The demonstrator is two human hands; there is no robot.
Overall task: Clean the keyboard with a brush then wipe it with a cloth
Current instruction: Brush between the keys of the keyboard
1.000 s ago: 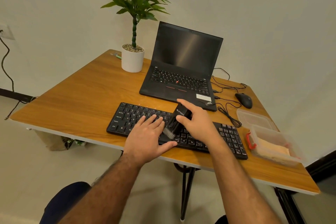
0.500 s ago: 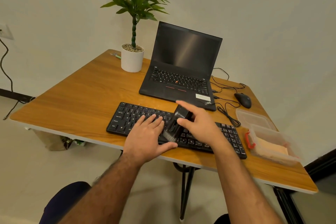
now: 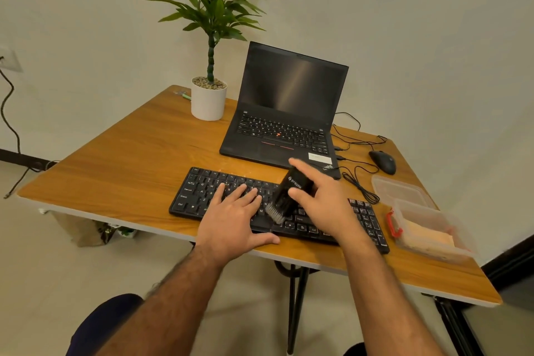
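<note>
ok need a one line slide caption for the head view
Right hand holds a black brush with bristles on the keyboard while the left hand lies flat on its keys.

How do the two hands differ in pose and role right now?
The left hand lies flat with straight fingers on the keyboard; the right hand grips the brush, bristles down on the keys. Left holds nothing; right holds the tool. Both are bare and over the keyboard.

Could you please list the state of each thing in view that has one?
laptop: lid open, screen dark
keyboard: flat on table, being brushed
brush: tilted, bristles on keys
right hand: grips brush
left hand: flat, fingers resting on keyboard
plastic box: lid off
box lid: lying behind box
mouse: idle
</note>
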